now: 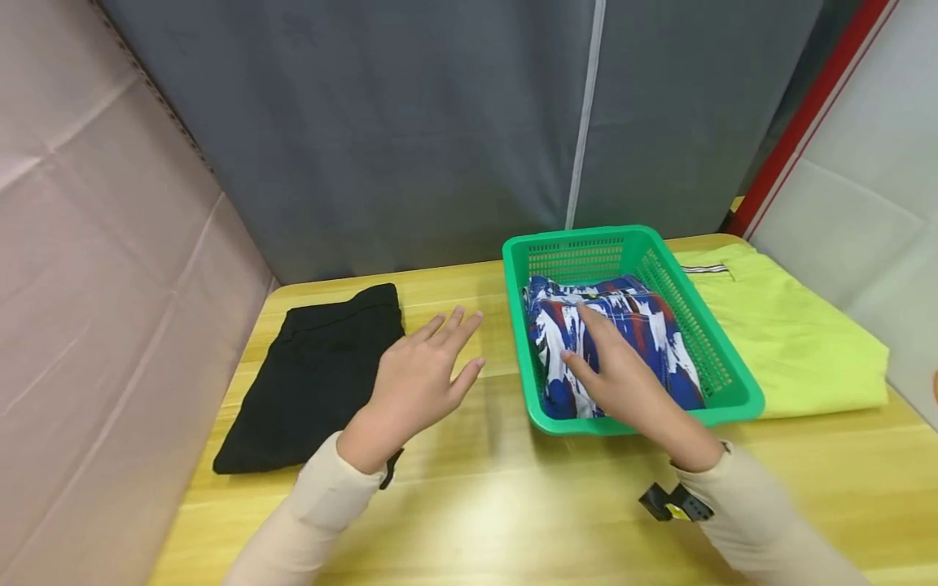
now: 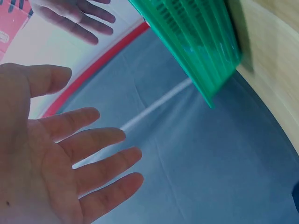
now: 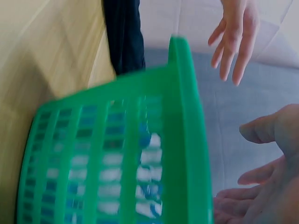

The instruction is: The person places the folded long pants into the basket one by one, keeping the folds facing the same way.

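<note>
The person's two bare hands hung above the wooden table [image 1: 498,513], neither holding anything. The left hand [image 1: 421,376] was just beside the folded black trousers [image 1: 315,374], in the gap between them and the green basket [image 1: 579,425]; its fingers were straight and spread, the thumb standing well out to the side. The right hand [image 1: 623,376] was over the basket, apart from its rim, with its fingers long and loose and a wide gap between thumb and forefinger.

Inside the basket lay a folded garment [image 1: 663,338] patterned in blue, white and dark red, partly hidden under the right hand. Just to the basket's right a folded lime-yellow garment [image 1: 799,342] lay flat, with a small striped band [image 1: 707,269] near its far edge. Both arms wore cream sleeves [image 1: 322,500], and a black strap [image 1: 674,502] showed at the right wrist. Behind the table hung a dark grey curtain [image 1: 366,146].
</note>
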Action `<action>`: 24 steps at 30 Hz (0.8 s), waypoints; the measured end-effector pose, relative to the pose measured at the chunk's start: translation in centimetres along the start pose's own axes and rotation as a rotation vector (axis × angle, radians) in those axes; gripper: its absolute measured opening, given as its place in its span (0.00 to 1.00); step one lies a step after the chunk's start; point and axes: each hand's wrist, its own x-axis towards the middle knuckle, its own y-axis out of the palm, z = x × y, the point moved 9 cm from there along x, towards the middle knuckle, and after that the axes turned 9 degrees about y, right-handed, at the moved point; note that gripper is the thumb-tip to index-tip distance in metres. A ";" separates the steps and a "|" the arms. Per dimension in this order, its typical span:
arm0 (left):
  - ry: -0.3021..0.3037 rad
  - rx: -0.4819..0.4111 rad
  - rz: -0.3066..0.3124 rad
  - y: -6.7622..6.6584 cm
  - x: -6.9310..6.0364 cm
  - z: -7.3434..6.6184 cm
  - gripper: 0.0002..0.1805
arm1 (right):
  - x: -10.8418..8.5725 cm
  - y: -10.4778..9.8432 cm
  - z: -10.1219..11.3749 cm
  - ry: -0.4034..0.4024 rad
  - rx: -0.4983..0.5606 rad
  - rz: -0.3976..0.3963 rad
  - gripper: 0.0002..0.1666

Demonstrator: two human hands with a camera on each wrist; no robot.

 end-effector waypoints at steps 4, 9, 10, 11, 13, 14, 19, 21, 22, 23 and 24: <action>-0.054 -0.017 0.017 -0.2 -0.9 1.7 0.31 | 0.2 1.3 1.9 -0.013 0.068 0.024 0.42; -0.117 -0.066 0.008 -0.5 -1.8 3.9 0.36 | 0.4 3.1 4.7 -0.049 0.143 0.066 0.44; -0.129 -0.074 0.003 -0.5 -2.0 4.3 0.36 | 0.4 3.4 5.2 -0.058 0.156 0.070 0.44; -0.141 -0.083 -0.004 -0.5 -2.3 4.8 0.37 | 0.5 3.7 5.7 -0.061 0.163 0.077 0.45; -0.164 -0.097 -0.013 -0.4 -2.8 5.8 0.38 | 0.6 4.3 6.5 -0.070 0.176 0.080 0.45; -0.179 -0.106 -0.016 -0.3 -3.1 6.3 0.39 | 0.6 4.6 6.9 -0.073 0.183 0.084 0.45; -0.267 -0.153 -0.006 -0.1 -4.8 9.1 0.40 | 0.9 6.5 8.4 -0.076 0.197 0.113 0.45; -0.302 -0.176 -0.009 0.0 -5.5 10.2 0.39 | 0.8 7.5 8.9 -0.071 0.201 0.135 0.46; -0.321 -0.188 -0.010 0.0 -5.9 10.7 0.39 | 0.8 8.0 9.1 -0.064 0.203 0.151 0.46; -0.340 -0.198 -0.014 0.1 -6.3 11.2 0.39 | 0.7 8.5 9.3 -0.056 0.211 0.172 0.46; -0.358 -0.206 -0.017 0.2 -6.6 11.8 0.39 | 0.6 9.0 9.5 -0.048 0.223 0.193 0.47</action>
